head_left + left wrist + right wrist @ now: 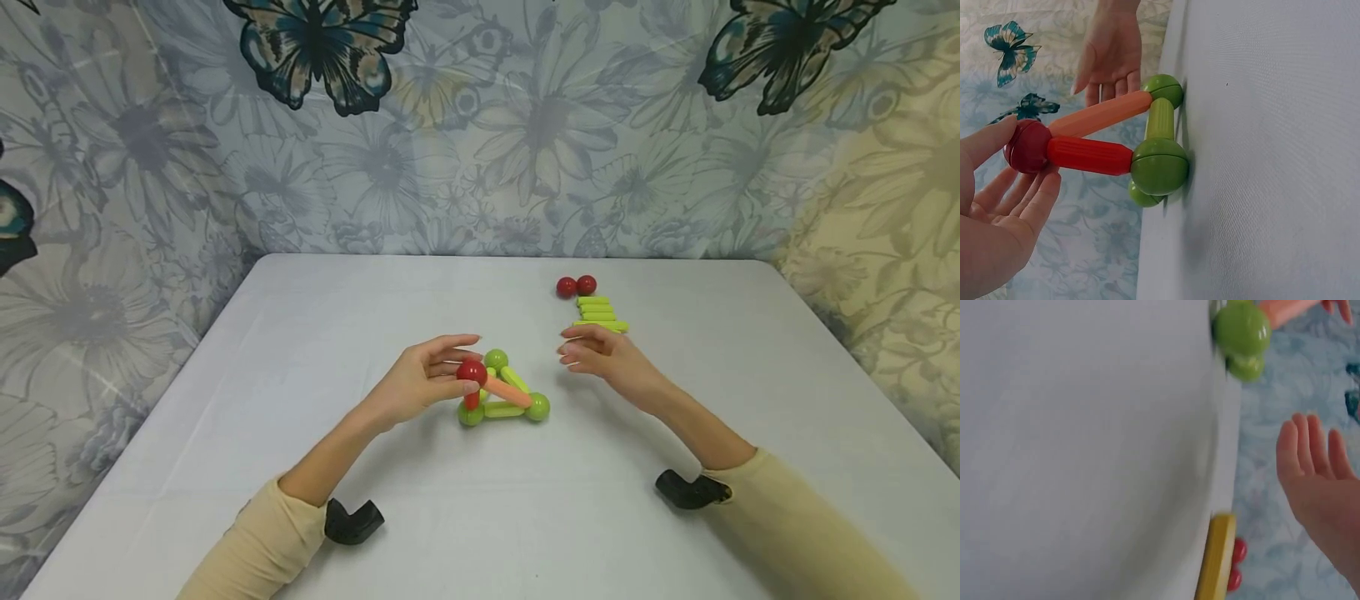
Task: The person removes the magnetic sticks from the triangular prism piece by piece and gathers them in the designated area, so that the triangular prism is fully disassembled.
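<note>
At the table's middle stands a small construction of balls and rods. Its base is a triangle of green balls (537, 407) joined by yellow-green rods (504, 410). From the base a red rod (1089, 156) and an orange rod (1100, 115) rise to a red ball (1027, 147) at the top. My left hand (416, 379) holds this red ball, the thumb on one side and fingers on the other. To the right of the construction, my right hand (615, 367) hovers above the table with fingers extended and nothing in it, near a row of loose yellow-green rods (597, 316).
Two loose red balls (566, 287) lie behind the row of rods, toward the table's far edge. A white cloth covers the table (480, 517). Black wrist devices (355, 523) sit at both sleeves. A butterfly-patterned backdrop (525, 150) stands behind the table.
</note>
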Demonstrator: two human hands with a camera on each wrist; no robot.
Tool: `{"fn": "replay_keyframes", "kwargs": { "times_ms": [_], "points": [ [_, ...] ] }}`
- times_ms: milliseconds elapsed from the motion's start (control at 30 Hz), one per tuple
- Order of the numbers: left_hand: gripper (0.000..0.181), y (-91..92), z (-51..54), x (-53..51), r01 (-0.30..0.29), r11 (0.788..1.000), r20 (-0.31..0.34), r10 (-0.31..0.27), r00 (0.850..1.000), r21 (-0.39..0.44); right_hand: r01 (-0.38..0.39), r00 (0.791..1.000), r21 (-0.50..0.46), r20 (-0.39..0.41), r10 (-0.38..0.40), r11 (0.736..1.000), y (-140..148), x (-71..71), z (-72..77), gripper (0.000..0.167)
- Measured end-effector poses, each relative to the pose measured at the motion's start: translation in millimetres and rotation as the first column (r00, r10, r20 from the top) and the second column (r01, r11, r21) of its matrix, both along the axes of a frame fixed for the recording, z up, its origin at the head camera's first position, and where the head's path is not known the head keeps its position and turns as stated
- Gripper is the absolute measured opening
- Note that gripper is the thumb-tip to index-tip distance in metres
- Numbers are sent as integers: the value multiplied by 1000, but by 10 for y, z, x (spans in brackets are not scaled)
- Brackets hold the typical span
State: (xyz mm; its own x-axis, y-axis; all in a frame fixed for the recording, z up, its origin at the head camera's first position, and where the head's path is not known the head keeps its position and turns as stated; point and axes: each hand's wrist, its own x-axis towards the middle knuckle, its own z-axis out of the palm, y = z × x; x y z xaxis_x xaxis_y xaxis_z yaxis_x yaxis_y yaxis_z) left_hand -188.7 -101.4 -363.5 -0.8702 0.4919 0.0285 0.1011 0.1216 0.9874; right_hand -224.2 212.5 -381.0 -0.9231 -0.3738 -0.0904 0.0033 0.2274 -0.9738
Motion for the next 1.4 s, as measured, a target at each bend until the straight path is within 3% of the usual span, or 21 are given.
{"fn": "replay_keyframes", "kwargs": {
  "times_ms": [100, 233, 400, 567, 700, 833, 933, 1033, 1133, 1267, 1400],
  "points": [
    [59, -1, -4, 1, 3, 1000, 1, -3, 1000, 1, -157, 987, 5, -15, 157, 988, -233, -2, 2, 53],
    [60, -8, -8, 1, 16, 1000, -7, -16, 1000, 3, -321, 947, -9, -23, 321, 947, -473, -4, -5, 49],
    [60, -2, -10, 1, 12, 1000, -3, -12, 1000, 24, -431, 902, 10, -29, 431, 902, -668, -15, -57, 39],
    [58, 21, -2, 5, 5, 999, 14, -5, 1000, 37, -483, 873, 46, -53, 485, 874, -797, -23, -83, 33],
    [58, 21, -7, 1, 0, 1000, 2, 0, 1000, 30, -499, 863, 42, -67, 501, 865, -844, -25, -83, 33],
    [58, 12, -14, -4, 12, 999, -13, -11, 1000, 52, -469, 878, 47, -86, 471, 882, -848, -29, -64, 40],
    [59, -2, -33, -16, 50, 996, -20, -49, 999, 77, -428, 890, 39, -153, 429, 903, -845, -31, -33, 51],
    [64, -14, -54, -28, 112, 990, -30, -110, 993, 81, -391, 873, 62, -289, 392, 918, -834, -25, 9, 57],
    [73, -16, -78, -41, 157, 985, -46, -154, 987, 73, -352, 802, 126, -470, 369, 927, -817, -21, 61, 60],
    [81, -4, -113, -58, 127, 990, -33, -125, 992, 59, -316, 651, 219, -658, 379, 923, -816, -20, 139, 57],
    [76, 17, -151, -55, 80, 996, -26, -79, 997, 45, -354, 513, 304, -728, 456, 884, -866, 11, 203, 52]
  ]
}}
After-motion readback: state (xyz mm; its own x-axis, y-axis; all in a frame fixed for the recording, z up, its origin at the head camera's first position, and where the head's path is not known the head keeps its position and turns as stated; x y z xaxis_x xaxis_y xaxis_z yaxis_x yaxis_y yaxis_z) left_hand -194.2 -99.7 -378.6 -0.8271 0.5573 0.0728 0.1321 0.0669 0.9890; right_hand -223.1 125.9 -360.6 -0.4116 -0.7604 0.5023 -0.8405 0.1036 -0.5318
